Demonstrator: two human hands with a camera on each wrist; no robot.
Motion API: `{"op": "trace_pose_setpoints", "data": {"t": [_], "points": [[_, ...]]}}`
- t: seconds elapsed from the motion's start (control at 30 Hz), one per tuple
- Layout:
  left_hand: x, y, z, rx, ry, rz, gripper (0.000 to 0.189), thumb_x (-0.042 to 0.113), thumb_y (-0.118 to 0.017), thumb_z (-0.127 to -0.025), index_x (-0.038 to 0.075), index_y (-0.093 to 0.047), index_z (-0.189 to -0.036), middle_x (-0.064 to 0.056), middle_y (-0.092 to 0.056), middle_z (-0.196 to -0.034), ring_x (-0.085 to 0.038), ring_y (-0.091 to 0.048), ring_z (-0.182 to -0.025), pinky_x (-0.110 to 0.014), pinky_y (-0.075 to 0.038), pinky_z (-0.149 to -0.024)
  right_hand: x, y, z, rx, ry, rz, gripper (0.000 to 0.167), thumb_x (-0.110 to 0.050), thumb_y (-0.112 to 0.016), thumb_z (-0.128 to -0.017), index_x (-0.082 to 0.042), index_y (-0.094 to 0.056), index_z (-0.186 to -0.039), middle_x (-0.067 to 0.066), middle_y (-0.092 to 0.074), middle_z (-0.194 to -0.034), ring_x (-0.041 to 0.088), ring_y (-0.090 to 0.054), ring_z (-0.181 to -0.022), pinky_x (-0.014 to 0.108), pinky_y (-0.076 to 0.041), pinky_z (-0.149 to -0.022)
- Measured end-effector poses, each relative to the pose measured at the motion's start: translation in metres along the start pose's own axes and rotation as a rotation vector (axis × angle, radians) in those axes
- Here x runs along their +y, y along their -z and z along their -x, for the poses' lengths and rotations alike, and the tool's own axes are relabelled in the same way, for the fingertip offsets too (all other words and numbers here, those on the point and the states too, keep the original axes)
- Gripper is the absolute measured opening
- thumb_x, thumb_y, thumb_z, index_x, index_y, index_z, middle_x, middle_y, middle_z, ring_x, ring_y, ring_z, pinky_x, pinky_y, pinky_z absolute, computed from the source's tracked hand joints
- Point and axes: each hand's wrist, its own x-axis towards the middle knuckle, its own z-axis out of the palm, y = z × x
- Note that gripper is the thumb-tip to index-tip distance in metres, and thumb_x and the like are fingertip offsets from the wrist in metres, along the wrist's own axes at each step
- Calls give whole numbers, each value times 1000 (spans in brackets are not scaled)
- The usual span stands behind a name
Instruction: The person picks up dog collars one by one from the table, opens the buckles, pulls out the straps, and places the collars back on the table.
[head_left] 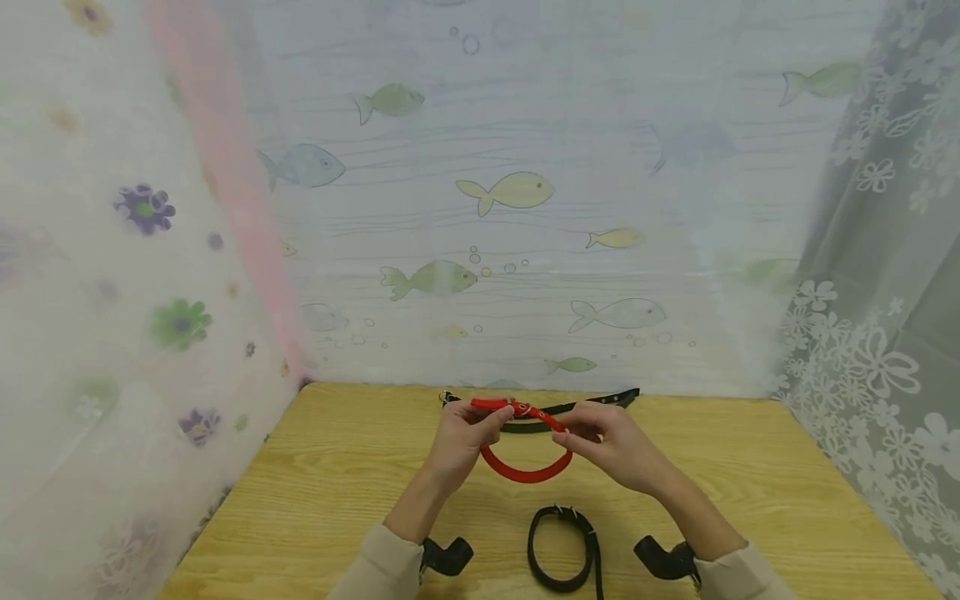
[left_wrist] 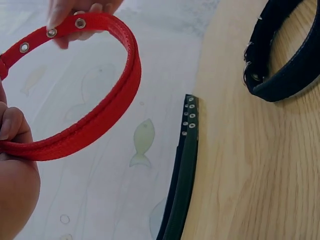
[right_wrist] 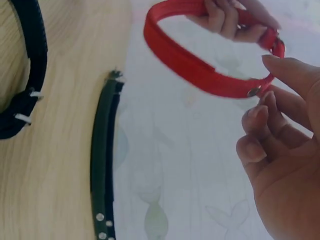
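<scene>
A red collar (head_left: pixel 527 477), bent into a loop, is held up above the table by both hands. My left hand (head_left: pixel 456 440) pinches it near the buckle. My right hand (head_left: pixel 618 448) pinches the strap on the other side, thumb against fingers. Metal eyelets line the red collar (left_wrist: pixel 100 123) in the left wrist view, with right-hand fingers behind them at the top. Over in the right wrist view, the right thumb and fingers (right_wrist: pixel 287 145) close on the strap beside a metal eyelet, and the buckle lies partly hidden beyond the thumb.
A black collar (head_left: pixel 532 546) lies coiled on the wooden table (head_left: pixel 322 508), closer to me. Behind the hands, a dark green strap (left_wrist: pixel 187 175) and a black strap with metal eyelets lie along the far edge. A fish-printed curtain (head_left: pixel 517 333) hangs just beyond.
</scene>
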Motion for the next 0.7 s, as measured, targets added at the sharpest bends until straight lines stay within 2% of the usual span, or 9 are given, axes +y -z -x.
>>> {"op": "trace_pose_setpoints", "data": {"t": [0.13,0.23,0.33,0.5,0.7], "points": [[-1,-5,-1,-34,28,-27,18,10,-70,-99,-1,-78,-111,5,-67,-76,-12,-36,-61,-28,-35,-62,-3,-5,-5,-5,17,5,6,-21,-72,-98,-22,-77,-101,-10,-57,-76,7,-44,-63,24,-41,-56],[-1,-7,-1,-51,29,-40,25,9,-70,-99,-10,-73,-116,4,-71,-82,-11,-35,-60,-26,-35,-61,-5,-7,-8,-8,16,7,7,-21,-71,-99,-19,-77,-101,-10,-61,-79,7,-48,-64,25,-44,-57],[-1,-7,-1,-42,35,-61,29,9,-70,-98,-13,-70,-117,3,-73,-89,-10,-37,-61,-25,-37,-60,-6,-7,-9,-21,10,1,9,-20,-70,-99,-14,-77,-102,-5,-68,-85,8,-57,-68,26,-51,-61],[0,-6,1,-26,43,-78,26,9,-71,-98,-10,-73,-115,3,-72,-89,-11,-39,-63,-26,-38,-61,-4,-4,-8,-47,2,-14,12,-19,-70,-99,-12,-78,-106,1,-71,-90,10,-64,-74,27,-55,-66],[-1,-7,2,-22,41,-55,18,9,-71,-98,-2,-77,-111,1,-71,-87,-12,-38,-61,-27,-37,-61,-2,-2,-8,-61,16,11,10,-22,-71,-98,-18,-79,-103,-6,-65,-82,7,-53,-65,25,-48,-58]]}}
